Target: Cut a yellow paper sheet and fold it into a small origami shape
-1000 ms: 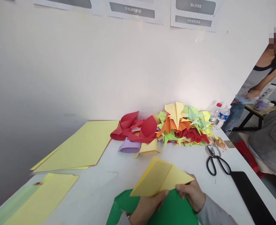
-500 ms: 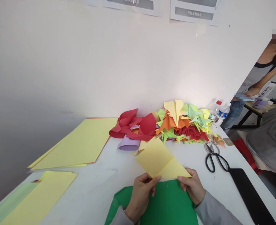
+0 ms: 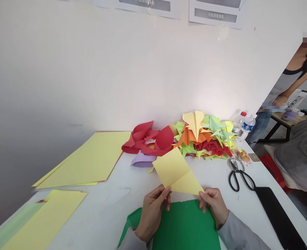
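A folded piece of yellow paper (image 3: 178, 172) is held up between my two hands, with a crease line running across it. My left hand (image 3: 156, 205) pinches its lower left edge between thumb and fingers. At the lower right corner, the thumb and fingers of my right hand (image 3: 214, 205) grip the same paper. Beneath both hands lies a green sheet (image 3: 184, 225) at the table's near edge, partly covered by my left hand and sleeve.
Large yellow sheets (image 3: 91, 159) and a yellow strip (image 3: 44, 218) lie to the left. Along the wall sit red curled papers (image 3: 165, 140) and a heap of folded paper (image 3: 195, 135). Scissors (image 3: 237, 173), a black strip (image 3: 278, 215) and bottles (image 3: 247, 126) are right. A person (image 3: 286, 83) stands beyond.
The yellow paper has turned slightly and its lower edge has shifted left. My left hand has moved a little left and up, still pinching it; the right hand has barely moved.
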Tool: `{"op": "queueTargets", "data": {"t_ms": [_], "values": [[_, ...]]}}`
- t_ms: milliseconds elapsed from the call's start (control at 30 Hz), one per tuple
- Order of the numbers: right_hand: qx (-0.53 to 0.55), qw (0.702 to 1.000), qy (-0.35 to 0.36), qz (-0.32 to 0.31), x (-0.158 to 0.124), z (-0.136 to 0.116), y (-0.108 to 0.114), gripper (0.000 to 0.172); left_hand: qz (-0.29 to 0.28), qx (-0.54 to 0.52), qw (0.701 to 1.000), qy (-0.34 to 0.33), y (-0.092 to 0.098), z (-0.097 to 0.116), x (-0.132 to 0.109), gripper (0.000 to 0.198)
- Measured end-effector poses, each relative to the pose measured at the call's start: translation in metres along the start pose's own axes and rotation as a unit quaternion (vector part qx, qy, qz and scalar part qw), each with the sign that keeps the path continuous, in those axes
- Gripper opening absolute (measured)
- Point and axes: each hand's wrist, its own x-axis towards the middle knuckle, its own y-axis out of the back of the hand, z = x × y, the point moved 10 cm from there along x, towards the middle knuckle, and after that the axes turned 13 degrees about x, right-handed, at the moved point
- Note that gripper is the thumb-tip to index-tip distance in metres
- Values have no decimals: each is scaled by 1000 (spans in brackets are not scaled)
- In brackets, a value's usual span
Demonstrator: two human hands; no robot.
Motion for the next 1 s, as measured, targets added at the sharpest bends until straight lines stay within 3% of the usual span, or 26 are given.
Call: {"op": "queueTargets", "data": {"t_ms": [400, 633, 1000], "values": [[-136, 990, 15, -40, -1, 4, -5, 58, 15, -20, 1000, 4, 8, -7, 5, 38], [-138, 988, 13, -71, -5, 3, -13, 58, 36, -25, 999, -8, 11, -1, 5, 38], [-124, 987, 36, -96, -11, 2, -16, 57, 12, -19, 999, -33, 8, 2, 4, 37]]}}
